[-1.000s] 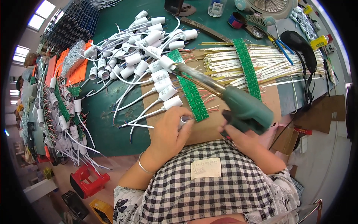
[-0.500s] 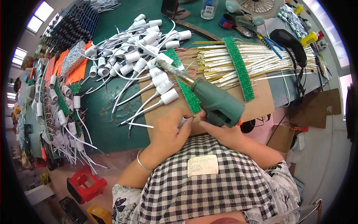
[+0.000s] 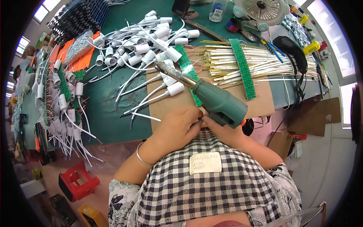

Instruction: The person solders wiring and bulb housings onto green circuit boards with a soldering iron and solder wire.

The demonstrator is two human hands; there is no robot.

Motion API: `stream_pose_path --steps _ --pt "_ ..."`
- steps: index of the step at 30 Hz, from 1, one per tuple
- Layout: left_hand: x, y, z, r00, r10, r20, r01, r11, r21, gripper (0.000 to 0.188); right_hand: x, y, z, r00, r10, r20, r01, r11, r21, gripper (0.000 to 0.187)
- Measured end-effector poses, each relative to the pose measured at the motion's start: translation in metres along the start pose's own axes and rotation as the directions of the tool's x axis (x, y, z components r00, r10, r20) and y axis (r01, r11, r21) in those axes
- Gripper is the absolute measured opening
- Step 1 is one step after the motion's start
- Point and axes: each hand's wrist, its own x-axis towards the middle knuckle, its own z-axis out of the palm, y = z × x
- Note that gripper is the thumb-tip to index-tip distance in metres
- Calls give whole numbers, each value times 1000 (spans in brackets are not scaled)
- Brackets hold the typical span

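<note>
My left hand [image 3: 177,125] is closed, thumb and fingers pinched, with a white cable [image 3: 147,116] running into it from the left. My right hand [image 3: 227,132] has its fingertips pressed together against the left ones; whatever lies between them is hidden. Over the right hand reaches a green-bodied tool [image 3: 221,102] with a scorched metal barrel, like a heat gun or soldering gun; I cannot tell what holds it up. White cylindrical caps with cables [image 3: 175,89] lie just beyond the left hand. A green circuit board strip [image 3: 187,68] runs behind the barrel.
Thin wired LED strips [image 3: 223,64] lie on a brown board [image 3: 261,108] under a second green board strip [image 3: 244,72]. A big heap of corded white caps [image 3: 141,49] fills the table's left. A fan [image 3: 261,9] stands at the back. A red stool [image 3: 77,181] is on the floor.
My fingertips have come closer together. The greyish piece that showed between my left fingers is now hidden. The view has shifted slightly, and the green tool stays over my right hand.
</note>
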Motion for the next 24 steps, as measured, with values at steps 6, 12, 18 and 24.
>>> stream_pose_path --steps 6,12,18,24 --pt "5 -4 -1 999 1 35 -5 996 93 18 7 8 -3 998 -32 62 36 997 -69 22" --pt "-7 10 6 998 -67 4 64 971 231 24 -7 14 1 992 -112 -53 102 980 -171 14" --pt "-28 17 13 998 -66 -4 65 974 218 21 -25 34 -6 989 3 -145 -53 938 -342 22" --pt "-29 31 13 991 -122 63 97 946 308 20 -26 34 -11 993 -106 -57 92 974 -208 31"
